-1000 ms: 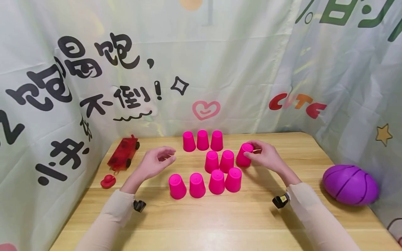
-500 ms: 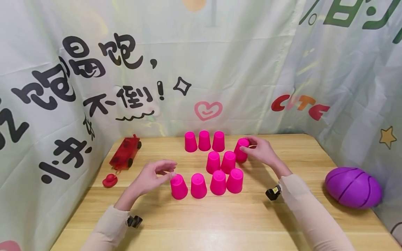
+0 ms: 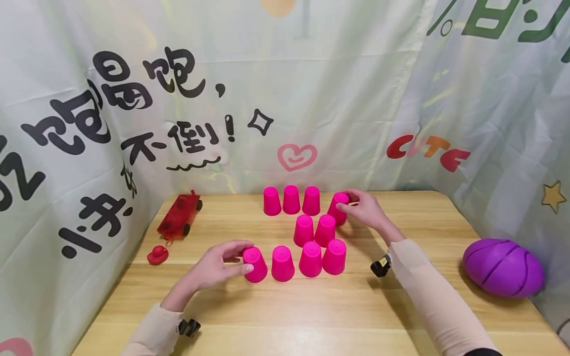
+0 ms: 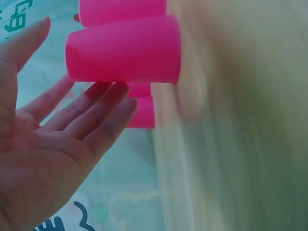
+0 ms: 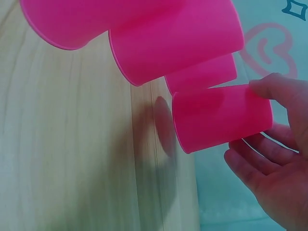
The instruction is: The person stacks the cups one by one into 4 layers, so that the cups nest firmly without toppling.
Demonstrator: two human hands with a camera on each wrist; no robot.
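Upside-down pink plastic cups stand on the wooden table. My right hand pinches one pink cup near its closed end, at the right of the back row; in the right wrist view the thumb lies on this cup, fingers on its other side. That cup tilts slightly, and its rim looks just off the table. At the front row's left end, my left hand reaches round another pink cup. The left wrist view shows its thumb apart from the cup and its fingers extended along the far side.
Three cups stand at the back, two in the middle, and three more in front. A red toy car and small red hat-shaped piece lie left. A purple ball sits right. Printed cloth surrounds the table.
My left hand has come down and forward to the front-left cup, its fingers now around it. My right hand has carried its cup left and back, toward the three back cups.
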